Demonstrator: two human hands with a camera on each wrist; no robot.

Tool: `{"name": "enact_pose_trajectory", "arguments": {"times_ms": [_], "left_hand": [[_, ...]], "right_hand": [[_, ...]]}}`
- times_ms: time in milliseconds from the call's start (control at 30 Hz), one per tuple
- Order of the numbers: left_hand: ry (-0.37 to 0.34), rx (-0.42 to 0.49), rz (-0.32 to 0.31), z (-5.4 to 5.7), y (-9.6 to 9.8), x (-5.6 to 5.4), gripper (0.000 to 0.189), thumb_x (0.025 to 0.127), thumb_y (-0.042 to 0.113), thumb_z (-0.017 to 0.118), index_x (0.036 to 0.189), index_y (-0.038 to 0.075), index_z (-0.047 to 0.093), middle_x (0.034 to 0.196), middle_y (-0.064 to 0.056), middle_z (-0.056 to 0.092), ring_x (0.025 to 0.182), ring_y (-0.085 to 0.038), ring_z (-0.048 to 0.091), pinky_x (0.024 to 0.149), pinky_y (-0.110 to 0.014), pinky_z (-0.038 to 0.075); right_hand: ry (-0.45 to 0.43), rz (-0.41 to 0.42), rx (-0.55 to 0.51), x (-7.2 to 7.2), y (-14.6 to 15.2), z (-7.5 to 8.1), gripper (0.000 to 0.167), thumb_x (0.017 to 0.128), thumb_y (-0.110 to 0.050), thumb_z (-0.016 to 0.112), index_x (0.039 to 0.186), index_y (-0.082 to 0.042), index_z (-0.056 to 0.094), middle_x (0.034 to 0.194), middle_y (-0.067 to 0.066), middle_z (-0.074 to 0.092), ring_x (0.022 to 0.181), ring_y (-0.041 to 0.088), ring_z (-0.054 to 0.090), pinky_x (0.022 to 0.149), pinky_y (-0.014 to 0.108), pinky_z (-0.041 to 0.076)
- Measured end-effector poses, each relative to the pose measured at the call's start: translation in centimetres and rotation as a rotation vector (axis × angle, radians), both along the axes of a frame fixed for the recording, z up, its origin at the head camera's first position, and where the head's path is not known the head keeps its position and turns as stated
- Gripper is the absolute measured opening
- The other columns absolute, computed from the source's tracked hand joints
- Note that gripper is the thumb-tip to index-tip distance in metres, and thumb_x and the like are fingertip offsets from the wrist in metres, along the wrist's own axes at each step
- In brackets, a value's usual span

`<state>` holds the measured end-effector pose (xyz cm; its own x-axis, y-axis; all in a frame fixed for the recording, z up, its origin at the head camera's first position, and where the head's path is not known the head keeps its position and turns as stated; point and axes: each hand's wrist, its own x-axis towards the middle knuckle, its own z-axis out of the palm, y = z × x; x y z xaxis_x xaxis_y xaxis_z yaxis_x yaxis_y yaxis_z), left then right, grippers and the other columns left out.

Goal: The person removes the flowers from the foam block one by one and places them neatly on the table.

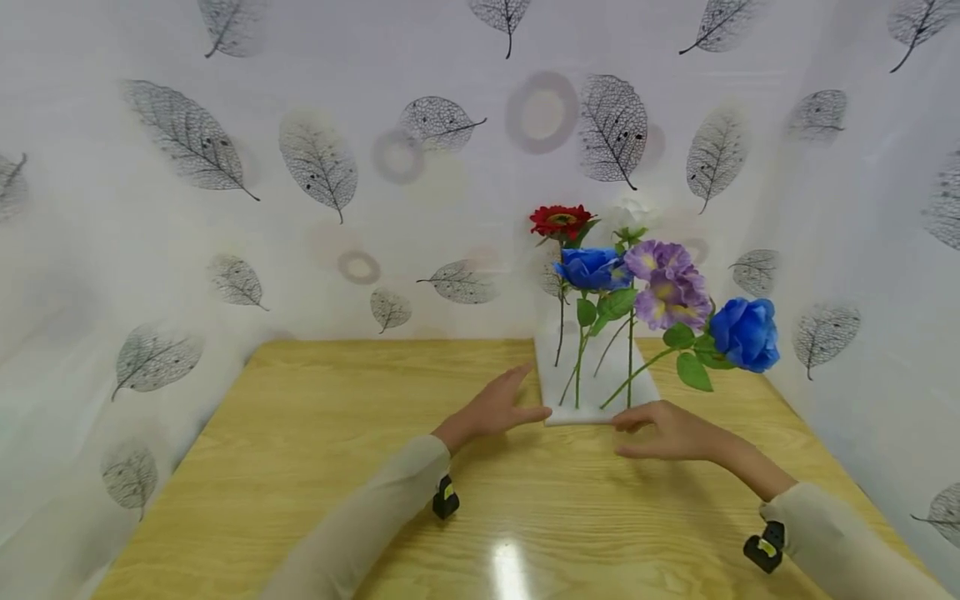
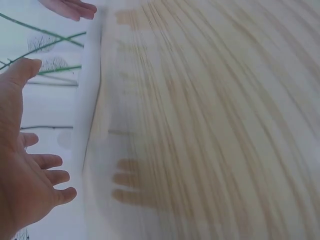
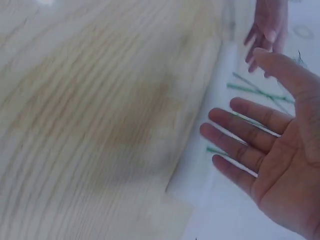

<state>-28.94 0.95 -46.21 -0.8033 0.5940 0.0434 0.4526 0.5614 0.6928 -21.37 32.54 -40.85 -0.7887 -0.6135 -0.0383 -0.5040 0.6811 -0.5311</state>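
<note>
A white foam board (image 1: 585, 418) lies at the back right of the table, with several artificial flowers standing in it on green stems. Among them are a red flower (image 1: 562, 220), a blue rose (image 1: 595, 269), a purple flower (image 1: 670, 285), a pale white flower (image 1: 631, 215) and another blue rose (image 1: 745, 334) leaning right. My left hand (image 1: 491, 406) is spread at the board's left side. My right hand (image 1: 670, 431) stands at its front right corner. In the wrist views, the left fingers (image 2: 48, 161) and right fingers (image 3: 237, 135) are extended, holding nothing; contact with the board is unclear.
The wood-grain table (image 1: 352, 392) stretches left and forward of the board. Behind and beside it hangs a white curtain (image 1: 420, 208) printed with dark leaves and rings. The right blue rose overhangs the table close to my right forearm's side.
</note>
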Motion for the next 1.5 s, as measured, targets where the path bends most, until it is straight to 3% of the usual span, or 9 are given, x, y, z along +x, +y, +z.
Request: {"name": "enact_pose_trajectory", "arguments": {"times_ms": [133, 267, 400, 533, 633, 933, 1267, 1500], "left_hand": [[-0.078, 0.077, 0.012, -0.2, 1.5, -0.1, 0.096, 0.093, 0.057, 0.068, 0.165, 0.02, 0.017, 0.17, -0.007, 0.022, 0.157, -0.028, 0.023, 0.126, -0.052, 0.025], [-0.09, 0.102, 0.045, -0.5, 2.9, -0.3, 0.101, 0.089, 0.053, 0.075, 0.164, 0.016, 0.019, 0.169, -0.009, 0.024, 0.156, -0.03, 0.026, 0.125, -0.051, 0.028], [-0.083, 0.102, 0.077, -0.9, 4.0, -0.4, 0.106, 0.084, 0.046, 0.083, 0.163, 0.009, 0.023, 0.167, -0.014, 0.029, 0.154, -0.032, 0.031, 0.125, -0.047, 0.03], [-0.093, 0.098, 0.107, -1.2, 4.7, -0.4, 0.107, 0.081, 0.04, 0.087, 0.161, 0.004, 0.026, 0.166, -0.017, 0.031, 0.153, -0.032, 0.033, 0.125, -0.044, 0.029], [-0.098, 0.092, 0.123, -1.3, 4.8, -0.4, 0.106, 0.081, 0.037, 0.088, 0.16, 0.0, 0.027, 0.165, -0.018, 0.032, 0.152, -0.033, 0.033, 0.125, -0.044, 0.029], [-0.122, 0.084, 0.133, -1.2, 4.8, -0.9, 0.101, 0.081, 0.033, 0.088, 0.157, -0.003, 0.031, 0.163, -0.018, 0.035, 0.15, -0.033, 0.038, 0.123, -0.042, 0.033], [-0.102, 0.058, 0.131, -1.4, 4.4, -0.9, 0.101, 0.082, 0.032, 0.088, 0.157, -0.003, 0.031, 0.164, -0.018, 0.034, 0.151, -0.032, 0.036, 0.123, -0.041, 0.033], [-0.095, 0.055, 0.123, -1.6, 3.9, -1.1, 0.102, 0.082, 0.033, 0.088, 0.157, -0.003, 0.031, 0.164, -0.018, 0.033, 0.151, -0.032, 0.036, 0.124, -0.04, 0.033]], "right_hand": [[0.041, -0.175, 0.079, -0.4, 2.4, 0.4, 0.056, 0.093, -0.04, 0.074, 0.129, 0.002, 0.067, 0.122, 0.02, 0.071, 0.105, 0.035, 0.07, 0.082, 0.049, 0.06], [0.089, -0.293, 0.054, -1.5, 4.1, 0.1, 0.063, 0.091, -0.037, 0.077, 0.135, 0.003, 0.061, 0.131, 0.027, 0.064, 0.113, 0.047, 0.065, 0.084, 0.055, 0.059], [0.065, -0.29, -0.01, -3.0, 4.9, -0.9, 0.075, 0.09, -0.034, 0.078, 0.146, 0.007, 0.048, 0.146, 0.038, 0.046, 0.125, 0.06, 0.052, 0.092, 0.068, 0.051], [-0.127, -0.329, 0.003, -3.9, 5.2, -1.8, 0.094, 0.091, -0.044, 0.075, 0.158, 0.001, 0.029, 0.158, 0.04, 0.026, 0.14, 0.062, 0.033, 0.102, 0.076, 0.039], [-0.212, -0.354, 0.011, -4.2, 5.1, -2.3, 0.1, 0.089, -0.047, 0.075, 0.161, -0.002, 0.022, 0.16, 0.04, 0.02, 0.144, 0.062, 0.024, 0.106, 0.077, 0.033], [-0.102, -0.321, -0.01, -4.5, 4.5, -2.8, 0.093, 0.085, -0.04, 0.082, 0.154, 0.002, 0.037, 0.156, 0.041, 0.028, 0.139, 0.064, 0.033, 0.105, 0.072, 0.04], [-0.021, -0.357, 0.003, -4.5, 3.8, -3.4, 0.09, 0.084, -0.043, 0.082, 0.151, 0.003, 0.044, 0.154, 0.042, 0.032, 0.137, 0.062, 0.038, 0.107, 0.071, 0.039], [-0.009, -0.352, 0.005, -4.7, 3.5, -3.6, 0.087, 0.085, -0.039, 0.082, 0.151, 0.003, 0.044, 0.154, 0.042, 0.032, 0.138, 0.061, 0.038, 0.107, 0.071, 0.039]]}}
